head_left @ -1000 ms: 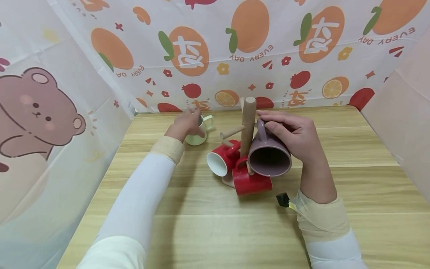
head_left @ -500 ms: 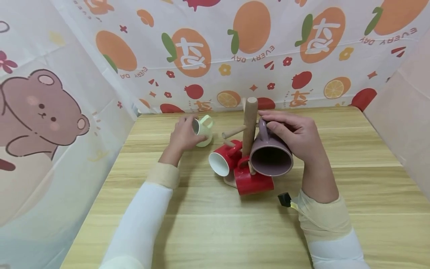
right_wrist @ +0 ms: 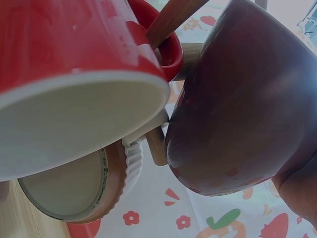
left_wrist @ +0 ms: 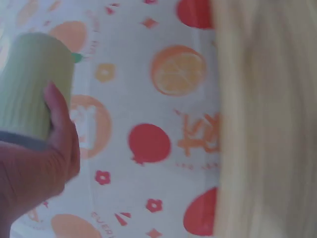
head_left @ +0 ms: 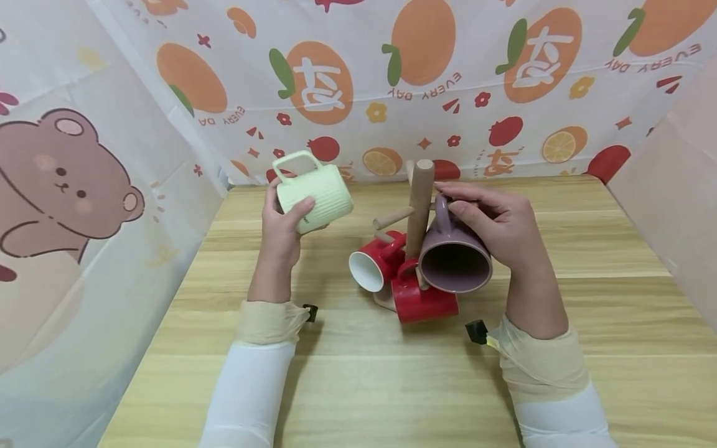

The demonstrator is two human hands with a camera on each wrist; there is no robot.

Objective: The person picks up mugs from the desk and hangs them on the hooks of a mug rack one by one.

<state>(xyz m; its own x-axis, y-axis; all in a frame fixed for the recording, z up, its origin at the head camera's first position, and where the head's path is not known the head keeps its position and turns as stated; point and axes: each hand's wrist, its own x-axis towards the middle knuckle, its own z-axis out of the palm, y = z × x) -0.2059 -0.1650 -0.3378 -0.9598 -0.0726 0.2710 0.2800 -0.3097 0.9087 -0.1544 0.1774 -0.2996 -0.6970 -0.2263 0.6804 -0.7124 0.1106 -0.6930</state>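
My left hand (head_left: 282, 227) grips a pale green ribbed mug (head_left: 322, 193), raised off the table and tipped on its side, handle upward. Thumb and fingers wrap its body; the left wrist view shows the same mug (left_wrist: 37, 84). Over on the right, my right hand (head_left: 498, 227) pinches the handle of a purple mug (head_left: 460, 239), which hangs mouth toward me on a wooden mug tree (head_left: 420, 218). Two red mugs, one (head_left: 383, 258) on the left and one (head_left: 428, 303) in front, hang lower on pegs. A peg on the tree's left side (head_left: 394, 218) carries nothing.
Behind the table (head_left: 358, 386) hangs a fruit-printed cloth (head_left: 476, 56), with a bear-printed cloth (head_left: 67, 174) on the left. The right wrist view also shows a ribbed mug's base (right_wrist: 69, 186) beneath the red mug. Small black cameras (head_left: 477, 331) sit at my wrists.
My left hand has taken hold of the green mug at the back of the table, lifted it, and turned it sideways. My right hand stays at the purple mug.
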